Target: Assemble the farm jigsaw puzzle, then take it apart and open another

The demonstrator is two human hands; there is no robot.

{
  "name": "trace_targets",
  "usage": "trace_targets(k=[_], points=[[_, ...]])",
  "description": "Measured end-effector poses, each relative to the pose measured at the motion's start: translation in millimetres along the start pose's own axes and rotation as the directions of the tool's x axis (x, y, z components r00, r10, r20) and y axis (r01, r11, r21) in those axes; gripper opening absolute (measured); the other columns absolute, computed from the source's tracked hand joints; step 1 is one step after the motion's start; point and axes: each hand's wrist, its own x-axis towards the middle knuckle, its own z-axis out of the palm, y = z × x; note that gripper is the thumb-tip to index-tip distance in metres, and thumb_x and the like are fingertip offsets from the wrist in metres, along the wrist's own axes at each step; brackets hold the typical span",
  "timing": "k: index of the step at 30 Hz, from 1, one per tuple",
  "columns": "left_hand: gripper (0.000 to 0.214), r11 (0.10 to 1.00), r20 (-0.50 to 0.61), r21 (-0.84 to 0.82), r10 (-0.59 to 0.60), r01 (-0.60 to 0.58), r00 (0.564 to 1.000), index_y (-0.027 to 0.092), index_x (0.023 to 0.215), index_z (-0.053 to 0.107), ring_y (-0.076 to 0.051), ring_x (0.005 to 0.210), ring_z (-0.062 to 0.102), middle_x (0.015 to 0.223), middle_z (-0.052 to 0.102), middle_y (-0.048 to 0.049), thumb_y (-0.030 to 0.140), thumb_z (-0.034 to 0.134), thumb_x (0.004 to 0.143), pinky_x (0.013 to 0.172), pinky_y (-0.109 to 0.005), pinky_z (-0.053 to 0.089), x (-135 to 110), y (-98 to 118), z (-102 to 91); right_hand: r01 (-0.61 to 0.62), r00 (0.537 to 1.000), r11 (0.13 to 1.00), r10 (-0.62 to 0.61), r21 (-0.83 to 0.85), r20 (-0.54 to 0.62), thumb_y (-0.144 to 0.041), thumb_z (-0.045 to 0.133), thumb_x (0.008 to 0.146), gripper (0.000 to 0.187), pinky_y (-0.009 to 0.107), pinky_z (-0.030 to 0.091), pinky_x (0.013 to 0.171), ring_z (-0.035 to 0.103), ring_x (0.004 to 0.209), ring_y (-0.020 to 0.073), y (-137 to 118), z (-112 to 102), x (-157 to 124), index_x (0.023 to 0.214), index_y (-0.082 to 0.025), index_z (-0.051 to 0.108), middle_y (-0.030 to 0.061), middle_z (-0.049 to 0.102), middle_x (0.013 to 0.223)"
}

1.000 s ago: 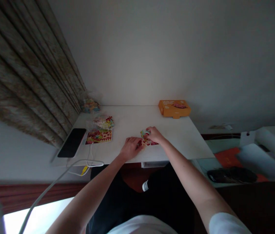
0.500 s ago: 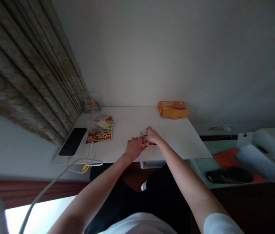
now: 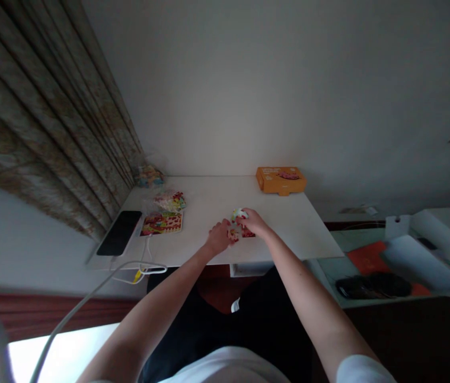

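While small multicoloured cardboard jigsaw pieces [image 3: 234, 233] lay at the middle of the white bench [image 3: 209, 205], they were being handled between the left hand [image 3: 219, 238] and right hand [image 3: 255, 222], whose curled fingers covered them, though no firm grip could be told.

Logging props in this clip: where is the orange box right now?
In the head view, the orange box sits at the far edge of the white desk, right of centre, beyond the person's right hand.
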Motion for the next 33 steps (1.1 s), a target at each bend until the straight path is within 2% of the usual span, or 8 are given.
trace_targets(k=[3,6,8,11,17,22,27,33], points=[[0.056,0.979,-0.064,-0.178,0.093,-0.103,0.994,0.019,0.122,0.056,-0.02,0.091,0.069,0.104,0.067,-0.0065,0.011,0.082,0.073,0.084,-0.031,0.053,3,-7,3.7,0.022,1.0,0.996,-0.022,0.087,-0.005,-0.025,0.078,0.075,0.028,0.027,0.053,0.072,0.069,0.08,0.0187,11,-25,-7,0.101,-0.016,0.071,0.0027,0.074,0.089],[0.052,0.937,-0.1,-0.328,0.092,-0.12,0.991,0.021,0.115,0.06,-0.015,0.079,0.065,0.09,0.064,0.0012,0.007,0.081,0.07,0.076,-0.028,0.053,8,-14,3.1,-0.025,0.995,0.992,0.013,0.121,0.101,-0.019,0.082,0.07,0.045,0.026,0.054,0.072,0.069,0.083,0.019,25,-43,-20,0.112,-0.017,0.069,0.0029,0.074,0.093],[0.048,0.893,-0.074,-0.443,0.052,-0.08,0.996,0.022,0.112,0.062,-0.013,0.071,0.063,0.081,0.063,0.0044,0.01,0.081,0.07,0.067,-0.025,0.051,13,-17,-0.3,-0.086,0.982,0.989,0.063,0.12,0.179,-0.015,0.084,0.067,0.059,0.025,0.054,0.068,0.069,0.08,0.0182,34,-45,-27,0.124,-0.018,0.065,0.0039,0.075,0.096],[0.039,0.797,0.001,-0.603,0.032,-0.025,0.999,0.021,0.107,0.065,-0.013,0.062,0.061,0.075,0.067,0.0039,0.018,0.08,0.071,0.058,-0.024,0.047,22,-19,-7.3,-0.106,0.975,0.992,0.091,0.066,0.201,-0.013,0.088,0.063,0.073,0.024,0.053,0.067,0.068,0.076,0.0164,42,-37,-33,0.131,-0.02,0.061,0.0046,0.074,0.102],[0.03,0.631,-0.008,-0.775,-0.023,0.009,1.0,0.016,0.091,0.07,-0.013,0.062,0.062,0.074,0.071,-0.002,0.027,0.084,0.067,0.056,-0.023,0.045,38,-18,-16.7,0.024,0.979,0.981,0.016,-0.193,0.201,-0.017,0.091,0.064,0.043,0.028,0.054,0.075,0.07,0.083,0.0202,37,-29,-29,0.102,-0.02,0.072,0.0052,0.075,0.098],[0.036,0.468,0.016,-0.881,-0.127,0.074,0.992,0.016,0.087,0.072,-0.016,0.074,0.068,0.087,0.077,-0.008,0.032,0.091,0.06,0.067,-0.027,0.052,44,-17,-18.6,0.072,0.979,0.91,0.013,-0.407,0.202,-0.028,0.096,0.058,0.043,0.029,0.053,0.084,0.069,0.098,0.0258,27,-36,-29,0.093,-0.019,0.074,0.0108,0.073,0.108],[0.035,0.37,-0.016,-0.927,-0.179,0.052,0.984,0.016,0.085,0.073,-0.015,0.073,0.066,0.088,0.077,-0.0081,0.036,0.091,0.062,0.067,-0.026,0.052,43,-14,-8.9,0.072,0.982,0.908,0.008,-0.412,0.188,-0.032,0.093,0.063,0.04,0.028,0.05,0.077,0.068,0.092,0.0238,26,-29,-40,0.094,-0.019,0.071,0.0096,0.072,0.106],[0.03,0.367,-0.076,-0.93,-0.235,0.016,0.969,0.017,0.084,0.07,-0.013,0.066,0.061,0.076,0.07,-0.0025,0.042,0.083,0.074,0.062,-0.024,0.047,39,-4,10.4,0.059,0.985,0.967,-0.017,-0.249,0.169,-0.02,0.087,0.068,0.046,0.025,0.044,0.07,0.066,0.082,0.0189,29,-17,-57,0.107,-0.02,0.064,0.0035,0.073,0.094]])
